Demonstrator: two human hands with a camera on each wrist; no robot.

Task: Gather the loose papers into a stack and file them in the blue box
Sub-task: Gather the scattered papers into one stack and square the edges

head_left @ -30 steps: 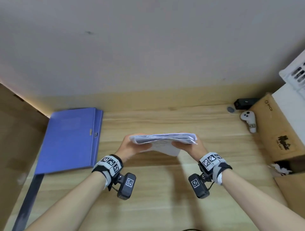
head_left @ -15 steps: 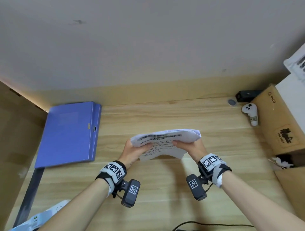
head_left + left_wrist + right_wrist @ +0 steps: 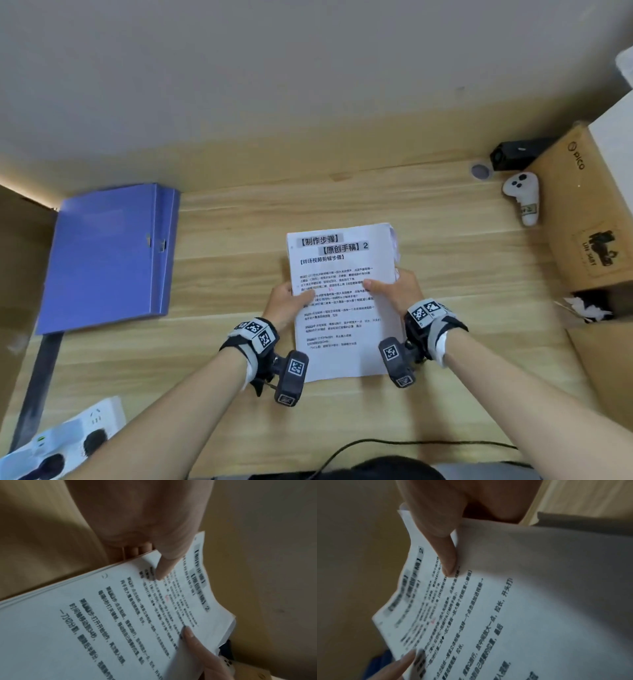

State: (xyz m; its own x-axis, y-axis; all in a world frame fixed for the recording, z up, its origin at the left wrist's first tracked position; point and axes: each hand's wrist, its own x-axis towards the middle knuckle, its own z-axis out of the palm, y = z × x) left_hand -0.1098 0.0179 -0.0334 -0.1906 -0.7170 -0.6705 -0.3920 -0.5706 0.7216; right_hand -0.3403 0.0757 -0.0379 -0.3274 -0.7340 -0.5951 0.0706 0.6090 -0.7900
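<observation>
**Stack turned face-up between both hands**

Tilted edge-on a second ago, the paper stack (image 3: pixel 337 301) now faces me, its printed top sheet readable in the head view. My left hand (image 3: pixel 287 303) holds the stack's left edge, thumb on the printed face and fingers curled underneath, as the left wrist view shows. My right hand (image 3: pixel 397 291) holds the opposite edge the same way, thumb pressed on the top sheet. Each grip is clamped on the stack, one to each side of it, about halfway along its length. The sheets are not fully squared: a few corners stick out past the top sheet at the stack's far right corner.

The blue box (image 3: pixel 109 255) lies flat and closed on the desk (image 3: pixel 239 222), well to the left of the stack and apart from it. Far right of the stack sit a white controller (image 3: pixel 524 198) and a cardboard box (image 3: pixel 589 219). A white power strip (image 3: pixel 65 442) lies near left of the stack, at the desk's near edge.
</observation>
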